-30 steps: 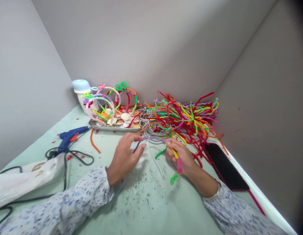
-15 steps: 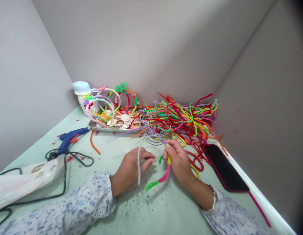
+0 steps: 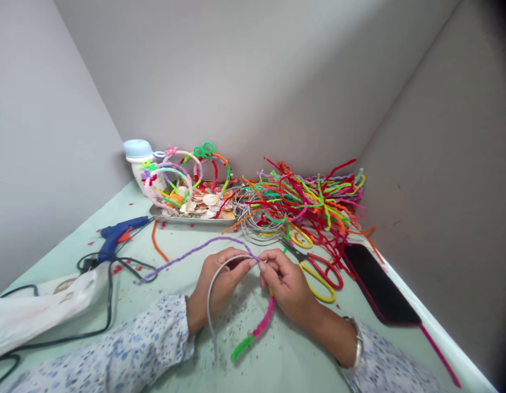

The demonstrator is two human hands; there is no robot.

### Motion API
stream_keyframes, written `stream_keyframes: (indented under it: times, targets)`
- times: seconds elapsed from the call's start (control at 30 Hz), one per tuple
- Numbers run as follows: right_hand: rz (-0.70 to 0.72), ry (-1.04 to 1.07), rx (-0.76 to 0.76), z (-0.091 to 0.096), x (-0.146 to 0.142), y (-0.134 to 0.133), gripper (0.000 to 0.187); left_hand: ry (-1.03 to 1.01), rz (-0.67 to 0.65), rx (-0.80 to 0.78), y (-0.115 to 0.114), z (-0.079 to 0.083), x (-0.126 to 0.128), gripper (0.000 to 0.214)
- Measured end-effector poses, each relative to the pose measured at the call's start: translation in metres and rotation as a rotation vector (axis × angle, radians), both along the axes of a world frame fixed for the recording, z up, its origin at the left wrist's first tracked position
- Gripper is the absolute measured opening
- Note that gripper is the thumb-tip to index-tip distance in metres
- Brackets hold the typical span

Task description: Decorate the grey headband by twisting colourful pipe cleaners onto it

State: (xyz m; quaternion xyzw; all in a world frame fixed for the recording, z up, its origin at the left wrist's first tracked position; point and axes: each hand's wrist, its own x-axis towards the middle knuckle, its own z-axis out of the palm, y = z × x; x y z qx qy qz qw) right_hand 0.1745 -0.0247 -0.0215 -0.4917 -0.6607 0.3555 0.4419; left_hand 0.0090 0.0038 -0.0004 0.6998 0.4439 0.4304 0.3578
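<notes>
My left hand [image 3: 220,284] pinches the top of a bare grey headband [image 3: 209,305] that arches down toward me. My right hand [image 3: 287,284] meets it fingertip to fingertip and grips the headband's other side, which is wrapped in yellow, pink and green pipe cleaner [image 3: 256,327]. A purple pipe cleaner [image 3: 187,254] runs from the pinch point out to the left over the table. Red and yellow scissors [image 3: 318,270] lie just right of my right hand.
A heap of coloured pipe cleaners [image 3: 310,202] fills the back corner. A metal tray [image 3: 191,217] with shells and finished headbands [image 3: 183,169] stands behind, beside a white jar [image 3: 137,155]. A blue glue gun [image 3: 117,234] with cable lies left, a black phone [image 3: 379,284] right, a white bag [image 3: 40,305] at far left.
Both hands drew nearer to me and came together on the headband. The purple pipe cleaner now trails out to the left. The scissors, hidden before, show beside my right hand.
</notes>
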Motion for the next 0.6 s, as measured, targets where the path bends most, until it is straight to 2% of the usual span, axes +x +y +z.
stream_keyframes:
  times: [0.23,0.6]
  targets:
    - [-0.011,-0.021,0.004,-0.0006,-0.0016,0.002,0.012,-0.063,0.077,-0.114,-0.0015,-0.0016,0.0019,0.017]
    - [0.033,-0.031,-0.026,-0.0008,-0.0012,0.0037,0.009,-0.069,0.054,-0.151,-0.0009,-0.0006,0.002,0.015]
